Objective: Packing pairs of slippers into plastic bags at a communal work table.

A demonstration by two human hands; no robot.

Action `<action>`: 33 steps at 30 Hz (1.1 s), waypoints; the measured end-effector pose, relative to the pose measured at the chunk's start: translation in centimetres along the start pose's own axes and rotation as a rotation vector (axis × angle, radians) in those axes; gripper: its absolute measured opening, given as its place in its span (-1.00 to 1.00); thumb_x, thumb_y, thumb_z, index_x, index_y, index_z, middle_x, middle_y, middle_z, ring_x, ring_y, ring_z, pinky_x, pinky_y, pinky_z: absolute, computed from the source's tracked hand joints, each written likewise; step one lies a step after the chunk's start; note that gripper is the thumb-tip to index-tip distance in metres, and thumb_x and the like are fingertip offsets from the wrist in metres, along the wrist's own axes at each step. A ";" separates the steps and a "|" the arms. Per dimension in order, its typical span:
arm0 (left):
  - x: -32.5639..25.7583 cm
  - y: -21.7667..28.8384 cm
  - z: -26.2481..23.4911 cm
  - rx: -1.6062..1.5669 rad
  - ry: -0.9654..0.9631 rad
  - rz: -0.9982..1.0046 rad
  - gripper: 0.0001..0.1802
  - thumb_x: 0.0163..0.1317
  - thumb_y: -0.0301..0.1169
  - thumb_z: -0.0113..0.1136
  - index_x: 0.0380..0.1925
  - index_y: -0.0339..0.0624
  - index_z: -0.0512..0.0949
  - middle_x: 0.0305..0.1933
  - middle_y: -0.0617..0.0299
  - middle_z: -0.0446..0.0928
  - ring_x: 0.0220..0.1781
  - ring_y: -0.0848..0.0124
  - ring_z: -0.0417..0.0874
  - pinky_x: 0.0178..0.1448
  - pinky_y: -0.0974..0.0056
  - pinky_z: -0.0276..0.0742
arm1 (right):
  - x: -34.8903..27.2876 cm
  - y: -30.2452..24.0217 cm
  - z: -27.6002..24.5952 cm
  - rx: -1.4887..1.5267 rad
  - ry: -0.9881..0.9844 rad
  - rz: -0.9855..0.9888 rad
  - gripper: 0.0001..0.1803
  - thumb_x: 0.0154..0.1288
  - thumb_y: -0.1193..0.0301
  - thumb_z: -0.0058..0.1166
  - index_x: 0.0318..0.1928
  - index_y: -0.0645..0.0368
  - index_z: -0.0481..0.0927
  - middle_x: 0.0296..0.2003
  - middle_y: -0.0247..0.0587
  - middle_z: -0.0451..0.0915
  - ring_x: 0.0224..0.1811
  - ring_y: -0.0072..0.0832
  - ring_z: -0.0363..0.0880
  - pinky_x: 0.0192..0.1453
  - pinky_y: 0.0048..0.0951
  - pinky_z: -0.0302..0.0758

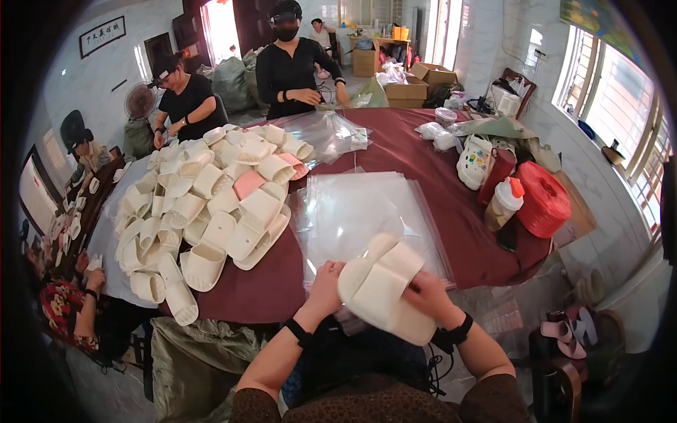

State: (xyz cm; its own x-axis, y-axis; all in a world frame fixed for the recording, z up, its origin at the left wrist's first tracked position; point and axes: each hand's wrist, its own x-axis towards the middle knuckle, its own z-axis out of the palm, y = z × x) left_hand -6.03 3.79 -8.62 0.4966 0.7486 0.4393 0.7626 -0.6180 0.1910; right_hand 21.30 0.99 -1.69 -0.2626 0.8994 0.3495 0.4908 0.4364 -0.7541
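The bench (472,257), covered in maroon cloth, spans the middle of the frame, its near edge curving just in front of me. At centre left, a heaped pile of cream moulded slippers (187,210) blocks that side; bare cloth lies open right of centre, as far as the red plastic roll (549,204) near the right edge. Between them a flat stack of clear plastic bags (356,208) reaches toward me. My forearms rise from the bottom of the frame, angled inward. The cream slipper with a broad strap (384,292) is tilted between my hands at lower centre, over the bags' near end. My right hand (431,297) is closed on its right side by the strap opening; my left hand (326,287) curls beside its toe, but how firmly it grips I cannot tell.
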 end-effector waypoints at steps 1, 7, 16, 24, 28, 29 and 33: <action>0.1 0.1 -0.3 -0.070 0.074 -0.025 -0.56 0.02 -0.49 0.25 0.00 -0.15 0.58 -0.03 0.10 0.52 0.06 0.07 0.48 0.04 0.13 0.51 | -0.7 -0.6 0.1 0.086 -0.148 -0.126 -0.75 0.33 0.33 0.14 -0.29 0.31 0.59 -0.39 0.03 0.61 -0.40 -0.06 0.59 -0.28 -0.15 0.51; 0.4 1.1 -1.7 -0.497 0.173 -0.285 -0.53 0.14 -0.54 0.26 0.12 -0.19 0.54 -0.11 0.13 0.52 -0.13 0.19 0.54 -0.05 0.22 0.53 | -1.5 1.4 0.4 -0.147 -0.288 -0.069 -0.68 0.32 0.25 0.15 -0.32 0.32 0.58 -0.36 0.06 0.60 -0.34 0.00 0.60 -0.21 -0.10 0.52; 2.0 2.0 -3.2 -0.525 0.221 -0.248 -0.72 0.21 -0.58 0.22 -0.05 -0.19 0.63 -0.23 0.10 0.54 -0.21 0.20 0.60 -0.12 0.21 0.54 | 0.2 2.0 1.5 -0.306 -0.057 -0.064 -0.66 0.30 0.25 0.15 -0.44 0.31 0.55 -0.41 0.12 0.57 -0.35 0.07 0.58 -0.24 -0.03 0.50; 3.3 5.2 -4.6 -0.489 0.315 -0.144 -0.67 0.22 -0.55 0.21 0.01 -0.20 0.61 -0.23 0.08 0.53 -0.17 0.11 0.57 -0.05 0.14 0.51 | 2.9 1.6 2.9 -0.307 0.155 0.043 -0.65 0.32 0.26 0.15 -0.46 0.31 0.54 -0.46 0.12 0.58 -0.39 0.06 0.58 -0.28 -0.01 0.49; 3.3 4.8 -5.3 -0.400 0.289 -0.183 -0.62 0.22 -0.54 0.21 0.08 -0.21 0.56 -0.26 0.07 0.52 -0.19 0.10 0.55 -0.05 0.12 0.49 | 3.9 1.9 2.3 -0.313 0.269 0.044 -0.67 0.31 0.28 0.16 -0.45 0.31 0.55 -0.46 0.12 0.58 -0.39 0.06 0.59 -0.29 -0.01 0.51; 3.3 4.7 -5.5 -0.363 0.243 -0.172 -0.60 0.22 -0.53 0.21 0.09 -0.21 0.55 -0.27 0.08 0.52 -0.20 0.09 0.55 -0.04 0.12 0.50 | 3.6 1.8 2.5 -0.314 0.268 0.047 -0.67 0.31 0.28 0.16 -0.45 0.31 0.55 -0.46 0.12 0.58 -0.39 0.06 0.59 -0.29 -0.01 0.51; 4.1 5.5 -4.8 -0.244 0.320 -0.203 -0.68 0.21 -0.51 0.20 0.00 -0.17 0.60 -0.27 0.10 0.53 -0.19 0.11 0.57 -0.06 0.12 0.52 | 3.0 1.2 5.1 -0.364 0.147 -0.065 -0.70 0.29 0.29 0.17 -0.43 0.29 0.55 -0.46 0.09 0.59 -0.39 0.04 0.60 -0.28 -0.01 0.55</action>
State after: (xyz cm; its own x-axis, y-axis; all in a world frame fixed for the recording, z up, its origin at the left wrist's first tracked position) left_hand -1.77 2.32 -1.57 0.1644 0.7720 0.6140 0.6921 -0.5338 0.4858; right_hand 16.87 4.08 -4.34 -0.1941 0.8522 0.4858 0.7460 0.4499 -0.4910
